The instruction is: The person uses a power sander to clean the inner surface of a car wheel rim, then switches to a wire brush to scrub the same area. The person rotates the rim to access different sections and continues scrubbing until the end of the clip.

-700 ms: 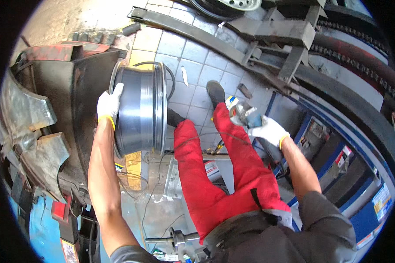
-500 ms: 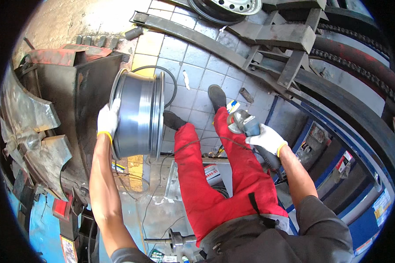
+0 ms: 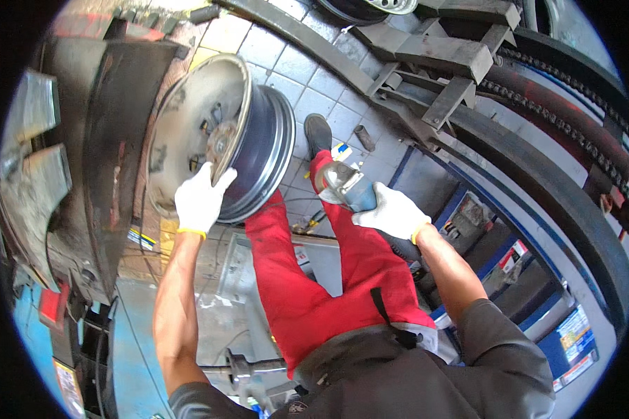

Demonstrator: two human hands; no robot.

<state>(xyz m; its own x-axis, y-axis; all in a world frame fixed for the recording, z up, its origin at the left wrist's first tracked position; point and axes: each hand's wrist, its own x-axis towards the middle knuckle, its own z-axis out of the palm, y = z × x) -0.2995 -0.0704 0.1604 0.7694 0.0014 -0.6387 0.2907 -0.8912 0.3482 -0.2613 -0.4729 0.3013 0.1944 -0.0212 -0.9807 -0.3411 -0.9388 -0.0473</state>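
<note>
Your left hand (image 3: 201, 199) holds a metal wheel rim (image 3: 220, 136), your right hand (image 3: 391, 213) an angle grinder (image 3: 358, 193).
In the head view, the rim is tilted, to the left of your red trousers (image 3: 283, 272), its edge between your thumb and half-curled fingers; your right fingers are closed around the grinder's body.

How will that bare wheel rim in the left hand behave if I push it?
The wheel rim should stay stiff, since its barrel and lips look like metal. Its circular lips suggest it could roll if pushed along its edge. It may also swing or tip, as the left hand holds it at only one lip.
</note>
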